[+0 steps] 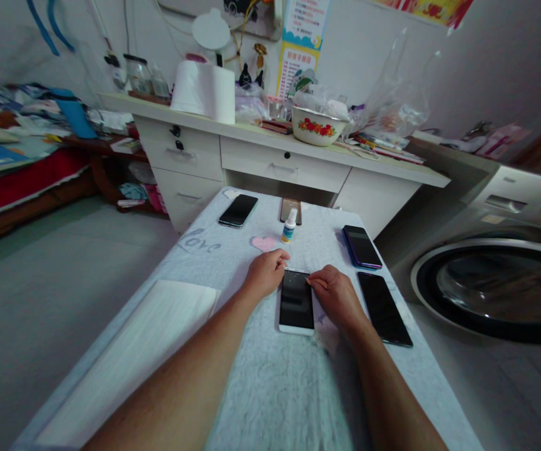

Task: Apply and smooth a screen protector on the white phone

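A white-framed smartphone (pixel 297 304) lies screen up on the cloth-covered table between my hands, with small pale marks near the top of its dark screen. My left hand (pixel 267 273) is closed, its fingers curled against the phone's upper left edge. Over the upper right edge, my right hand (pixel 337 293) is pinched; a tiny light tip shows at its fingers, too small to name. Just beyond the phone stands a small white spray bottle (pixel 288 227) with a blue and yellow label.
Black phones lie at the back left (pixel 238 210) and right (pixel 386 308); a blue-edged phone stack (pixel 363 247) sits behind the right one. A brownish phone or case (pixel 291 210) lies behind the bottle. White paper (pixel 143 351) lies left. Beyond stand a white desk (pixel 280 164) and washing machine (pixel 500 250).
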A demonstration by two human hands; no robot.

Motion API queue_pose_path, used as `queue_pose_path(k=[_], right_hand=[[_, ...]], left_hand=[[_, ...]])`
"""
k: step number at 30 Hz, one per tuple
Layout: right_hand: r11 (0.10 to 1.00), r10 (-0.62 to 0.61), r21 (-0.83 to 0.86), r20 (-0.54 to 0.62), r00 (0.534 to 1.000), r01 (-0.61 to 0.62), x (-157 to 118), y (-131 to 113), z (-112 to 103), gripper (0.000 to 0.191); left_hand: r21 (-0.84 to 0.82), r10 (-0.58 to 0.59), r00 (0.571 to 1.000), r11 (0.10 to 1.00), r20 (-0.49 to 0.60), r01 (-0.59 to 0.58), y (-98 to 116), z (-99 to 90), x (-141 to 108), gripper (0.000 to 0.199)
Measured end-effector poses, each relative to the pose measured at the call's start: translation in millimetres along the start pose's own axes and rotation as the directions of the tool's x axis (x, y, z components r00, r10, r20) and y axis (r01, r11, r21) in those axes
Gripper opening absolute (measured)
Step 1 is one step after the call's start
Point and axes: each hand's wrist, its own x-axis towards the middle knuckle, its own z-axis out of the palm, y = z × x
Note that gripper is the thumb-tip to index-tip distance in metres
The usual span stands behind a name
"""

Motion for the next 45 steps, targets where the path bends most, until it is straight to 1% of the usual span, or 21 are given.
queue_pose_path(k=[5,9,12,15,19,23,26,31,37,45], right_hand=[[0.998,0.020,-0.056,-0.048,0.999,-0.023,5,0,5,0.018],[0.996,0.018,-0.088,-0.041,0.999,-0.022,7,-4,6,0.019],[0.996,-0.005,-0.088,-0.008,1.000,0.004,6,-9,6,0.019],[0.996,-0.039,-0.078,0.052,0.998,0.043,4,-15,5,0.020],[0.989,-0.125,-0.059,0.144,0.982,0.135,1,-26,5,0.021],[0.983,-0.174,-0.019,0.178,0.968,0.181,1,-29,5,0.022],[0.988,-0.149,-0.009,0.152,0.977,0.152,1,-25,6,0.021],[0.997,-0.065,-0.026,0.056,0.996,0.066,5,-15,9,0.021],[0.999,-0.001,-0.055,-0.033,0.999,0.000,10,-8,13,0.020],[0.997,0.032,-0.070,-0.042,0.999,-0.035,9,-4,9,0.020]], left_hand=[[0.004,-0.008,1.000,1.000,0.006,0.008,0,0.0,0,0.023],[0.003,-0.004,1.000,1.000,0.006,0.004,2,-0.7,0,0.023],[0.007,-0.004,1.000,1.000,0.007,0.004,2,-1.2,0,0.023],[0.010,-0.016,1.000,1.000,0.013,0.016,2,-1.2,0,0.023],[0.007,-0.001,1.000,1.000,0.015,0.001,1,-0.1,1,0.024],[0.010,0.010,1.000,1.000,0.004,-0.010,0,0.5,1,0.024],[0.007,0.010,1.000,1.000,0.002,-0.010,1,-0.2,1,0.023],[0.011,0.005,1.000,1.000,0.004,-0.005,1,-0.8,0,0.022],[0.007,0.009,1.000,1.000,-0.004,-0.009,1,-0.7,-1,0.022],[0.013,0.011,1.000,1.000,0.000,-0.011,1,-0.5,0,0.022]])
